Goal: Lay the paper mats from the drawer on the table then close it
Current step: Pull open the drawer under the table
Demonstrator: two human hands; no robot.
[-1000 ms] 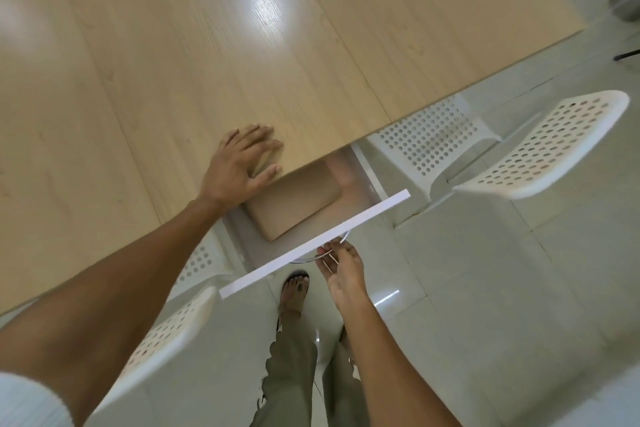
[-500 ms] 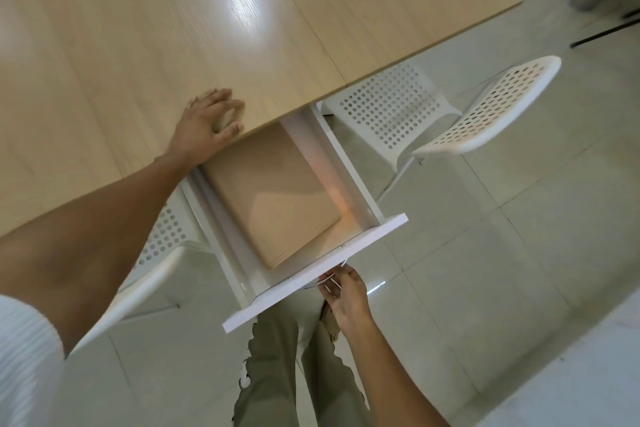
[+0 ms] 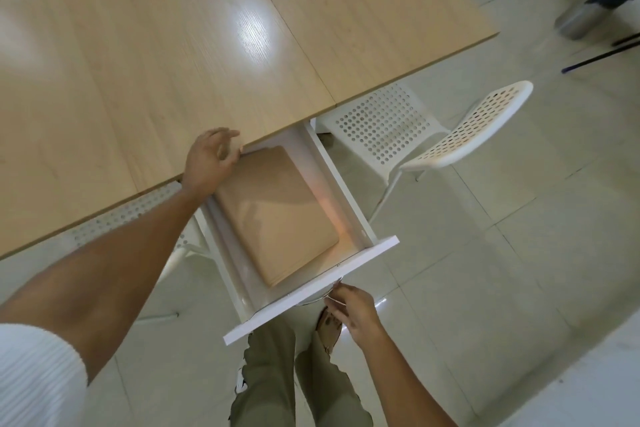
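Inside the pulled-out white drawer (image 3: 349,218), just below the middle of the view, lay a tan stack of paper mats (image 3: 277,215), flat and squared against the drawer's left wall, its far corner reaching back to the table edge. None of the mats had been lifted out, and the pale wooden table (image 3: 173,62), filling the scene from nine o'clock round to one o'clock, carried nothing.

At about eleven o'clock from the stack, the person's left hand (image 3: 209,158) hovered at the table edge over the far corner of the mats, fingers loosely spread and curled, gripping nothing. Whether a fingertip touched the paper could not be told.

At five o'clock from the stack, beneath the drawer's white front panel, the right hand (image 3: 353,312) was closed around a thin metal handle (image 3: 329,293).

By my judgement the opening step was done and everything else remained: taking the mats out, laying them on the table, and pushing the drawer shut.

Further out, a perforated white chair (image 3: 433,135) stood at two o'clock, another was tucked under the table at nine o'clock, and a metal bin (image 3: 595,0) sat on the tiled floor at the top right. The person's olive trousers showed at six o'clock.
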